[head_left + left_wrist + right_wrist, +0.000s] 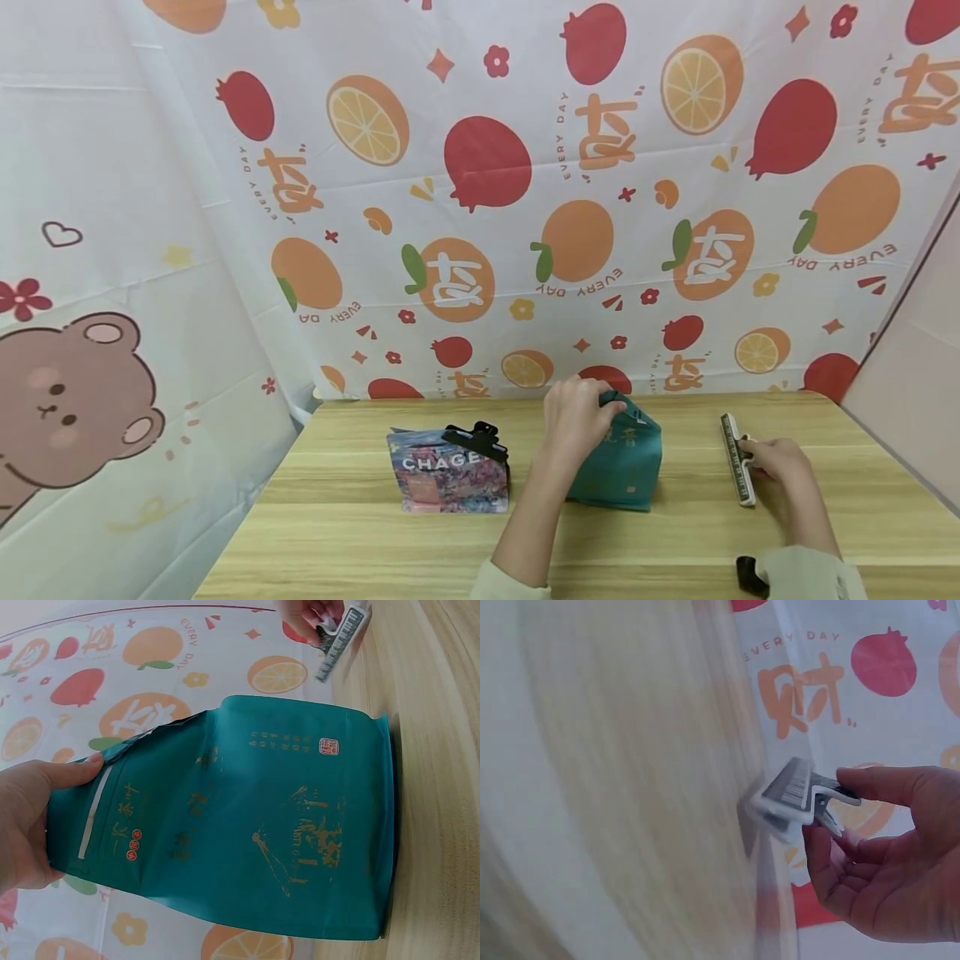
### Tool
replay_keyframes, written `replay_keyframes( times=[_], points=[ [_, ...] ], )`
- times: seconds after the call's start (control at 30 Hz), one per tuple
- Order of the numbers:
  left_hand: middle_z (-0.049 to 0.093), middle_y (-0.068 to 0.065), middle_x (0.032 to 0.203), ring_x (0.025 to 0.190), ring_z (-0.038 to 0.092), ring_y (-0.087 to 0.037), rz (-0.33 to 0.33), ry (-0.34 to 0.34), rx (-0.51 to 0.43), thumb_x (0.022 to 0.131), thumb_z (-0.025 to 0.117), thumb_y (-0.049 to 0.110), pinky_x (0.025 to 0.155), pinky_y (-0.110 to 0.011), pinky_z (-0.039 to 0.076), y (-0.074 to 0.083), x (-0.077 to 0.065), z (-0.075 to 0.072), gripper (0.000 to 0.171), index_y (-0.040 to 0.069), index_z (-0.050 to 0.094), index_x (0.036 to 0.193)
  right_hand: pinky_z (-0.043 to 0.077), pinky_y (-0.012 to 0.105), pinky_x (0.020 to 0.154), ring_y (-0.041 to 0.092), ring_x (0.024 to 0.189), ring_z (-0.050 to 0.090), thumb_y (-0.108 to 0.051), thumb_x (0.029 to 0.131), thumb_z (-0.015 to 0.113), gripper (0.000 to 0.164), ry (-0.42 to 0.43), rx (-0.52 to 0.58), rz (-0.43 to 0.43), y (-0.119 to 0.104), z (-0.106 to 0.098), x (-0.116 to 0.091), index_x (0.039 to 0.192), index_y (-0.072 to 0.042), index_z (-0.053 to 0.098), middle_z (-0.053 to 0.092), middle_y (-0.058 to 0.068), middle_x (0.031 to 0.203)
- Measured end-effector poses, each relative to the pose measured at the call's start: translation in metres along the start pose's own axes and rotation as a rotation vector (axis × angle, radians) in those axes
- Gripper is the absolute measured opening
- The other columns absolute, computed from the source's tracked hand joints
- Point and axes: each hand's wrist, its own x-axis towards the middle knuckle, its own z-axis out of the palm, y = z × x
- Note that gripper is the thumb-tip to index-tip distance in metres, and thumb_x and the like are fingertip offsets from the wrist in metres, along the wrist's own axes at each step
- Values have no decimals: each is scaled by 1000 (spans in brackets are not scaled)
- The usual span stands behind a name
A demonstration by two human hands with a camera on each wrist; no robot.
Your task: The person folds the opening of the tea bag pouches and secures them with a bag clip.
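Note:
A teal tea bag (255, 825) with gold print stands on the table, its top part folded over. My left hand (573, 417) grips that top; in the left wrist view the thumb lies on the near face of the bag. To the right of the bag, my right hand (783, 467) pinches the handles of a black-and-white sealing clip (738, 460) between thumb and fingers. In the right wrist view the clip (791, 799) is held by its handles, its long bar pointing away from the palm. Whether its bars are parted is blurred.
Left of the teal bag stands a colourful printed pouch (453, 479) with a black clip (477, 440) across its top. Wood-grain table (337, 533) lies under everything. A fruit-print cloth (630, 317) hangs behind the table. A small black object (752, 575) shows by the right sleeve.

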Motion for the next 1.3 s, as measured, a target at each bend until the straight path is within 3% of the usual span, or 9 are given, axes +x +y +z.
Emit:
replay_keyframes(
  times=[0.2,0.47,0.63,0.77,0.93,1.03,1.13,1.2,1.3],
  points=[
    [64,11,67,49,39,-3,-2,-3,11,75,74,40,48,-14,28,0,-1,1,20,24,76,87,48,25,59,10,60,59,-28,87,57,56,145,205,64,-9,8,-11,115,20,49,62,2,66],
    [65,10,68,50,39,-3,-7,-10,15,75,73,41,48,-14,27,0,0,2,22,23,76,88,50,23,58,2,58,57,-22,88,57,54,187,360,4,-16,13,-9,117,21,46,59,-5,69],
    [65,10,68,51,40,-3,-14,-13,8,75,73,40,49,-14,28,1,0,1,22,23,76,88,50,21,60,2,64,59,-31,85,65,47,182,465,-117,21,24,35,109,8,55,60,-9,76],
    [66,10,70,51,42,-3,-7,-2,9,74,74,40,50,-14,29,0,0,1,22,22,77,88,51,22,62,6,69,62,-38,84,67,50,205,450,-216,57,34,80,111,2,55,62,-5,82],
    [67,10,71,52,45,-4,3,10,6,74,74,39,52,-15,31,1,0,0,21,22,76,87,51,25,61,12,70,62,-37,83,67,47,238,392,-353,64,34,95,114,-2,59,62,4,90],
    [67,10,72,52,45,-3,5,10,3,74,74,39,52,-15,31,1,-1,0,21,22,76,87,51,25,62,14,71,63,-27,84,69,37,191,452,-394,36,24,68,112,-5,61,62,5,91],
    [67,10,72,51,43,-3,6,11,4,74,74,39,51,-15,31,0,-1,1,21,22,76,87,50,23,64,11,75,62,-22,86,66,39,140,423,-436,-9,11,24,115,2,58,62,2,90],
    [67,10,72,50,41,-3,8,13,7,74,74,39,51,-14,31,0,-2,1,21,22,77,87,47,18,63,6,74,59,-22,87,65,42,163,388,-448,-38,8,-5,115,8,55,62,-1,88],
    [67,10,71,49,40,-3,12,18,6,74,75,39,50,-14,30,1,-2,0,21,22,77,86,43,14,66,-1,77,54,-24,90,61,45,180,313,-479,-66,3,-33,116,11,51,60,-6,88]
  ],
)
